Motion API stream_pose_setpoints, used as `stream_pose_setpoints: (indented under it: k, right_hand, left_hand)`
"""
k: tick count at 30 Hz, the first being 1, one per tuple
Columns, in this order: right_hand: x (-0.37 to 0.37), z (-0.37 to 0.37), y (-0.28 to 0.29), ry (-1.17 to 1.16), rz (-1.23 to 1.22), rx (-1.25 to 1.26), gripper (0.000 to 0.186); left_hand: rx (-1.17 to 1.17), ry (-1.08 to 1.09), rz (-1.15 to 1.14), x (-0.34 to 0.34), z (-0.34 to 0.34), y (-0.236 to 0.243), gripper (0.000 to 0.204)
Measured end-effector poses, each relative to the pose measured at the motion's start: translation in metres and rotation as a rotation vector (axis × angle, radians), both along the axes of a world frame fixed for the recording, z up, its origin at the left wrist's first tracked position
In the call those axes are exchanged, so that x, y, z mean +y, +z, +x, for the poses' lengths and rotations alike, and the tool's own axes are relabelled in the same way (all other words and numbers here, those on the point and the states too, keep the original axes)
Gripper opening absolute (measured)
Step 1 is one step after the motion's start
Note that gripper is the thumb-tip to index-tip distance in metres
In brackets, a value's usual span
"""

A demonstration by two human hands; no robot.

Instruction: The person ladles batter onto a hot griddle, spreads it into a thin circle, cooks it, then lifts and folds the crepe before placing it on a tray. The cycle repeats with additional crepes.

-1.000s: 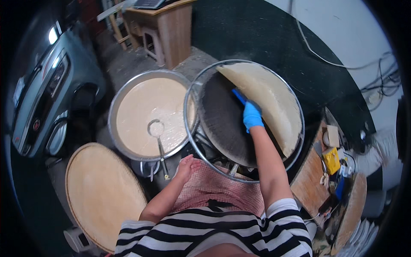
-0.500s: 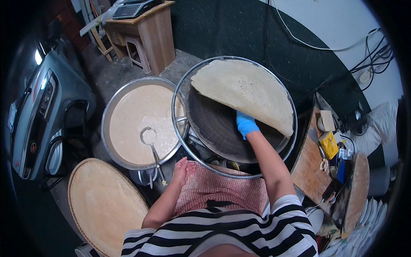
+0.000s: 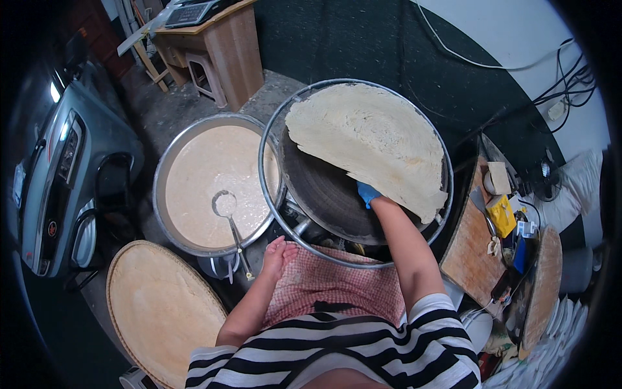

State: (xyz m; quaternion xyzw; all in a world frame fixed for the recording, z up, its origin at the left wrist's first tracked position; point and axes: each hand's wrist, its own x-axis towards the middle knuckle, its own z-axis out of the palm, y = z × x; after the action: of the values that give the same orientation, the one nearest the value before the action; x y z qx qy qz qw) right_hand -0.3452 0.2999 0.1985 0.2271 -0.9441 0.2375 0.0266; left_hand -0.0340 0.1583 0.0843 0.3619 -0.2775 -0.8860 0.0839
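Note:
My right hand (image 3: 367,192), in a blue glove, reaches under the near edge of a large, thin beige pancake (image 3: 369,123). Its fingers are hidden beneath the pancake, so their grip cannot be told. The pancake covers the far part of a round dark griddle (image 3: 324,188), and bare griddle surface shows on the near left. A metal ring (image 3: 264,175) with short spokes runs around the griddle. My bare left hand (image 3: 278,257) hangs by a red checked apron (image 3: 337,279), fingers loosely bent and apart, holding nothing.
A wide metal basin (image 3: 159,194) of pale batter, with a ladle (image 3: 237,241) in it, stands left of the griddle. A round woven tray (image 3: 162,311) lies at lower left. On the right is a wooden board (image 3: 472,259) with small items. A scooter (image 3: 71,175) stands far left.
The ring has turned counter-clockwise; its left spoke is now nearer me. The pancake's near edge looks more ragged and its surface more wrinkled. My right hand shows less of its glove.

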Motion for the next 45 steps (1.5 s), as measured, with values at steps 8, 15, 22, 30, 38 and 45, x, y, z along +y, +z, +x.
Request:
stream_pose_setpoints:
  k: [8,15,22,30,38,45]
  right_hand:
    - [0.020,-0.057,0.001,-0.125,0.001,0.049,0.044]
    - [0.031,-0.071,0.000,-0.129,-0.003,0.058,0.043]
    - [0.063,-0.010,-0.011,0.067,0.138,0.051,0.042]
    - [0.121,0.156,0.035,0.194,0.258,0.073,0.043]
    - [0.147,0.189,0.063,0.201,-0.005,0.101,0.052]
    - [0.204,0.199,0.059,0.116,-0.190,-0.008,0.040]
  left_hand:
    - [-0.001,-0.008,-0.026,0.001,-0.001,0.005,0.029]
    - [0.019,-0.002,-0.024,0.002,-0.002,0.004,0.030]
    - [-0.017,-0.005,-0.084,0.003,-0.001,0.005,0.029]
    - [-0.053,-0.002,-1.000,0.029,-0.012,0.046,0.034]
    - [0.167,-0.275,-2.158,0.029,-0.124,0.144,0.051]
    - [0.406,-0.723,-2.313,0.052,-0.177,0.141,0.010]
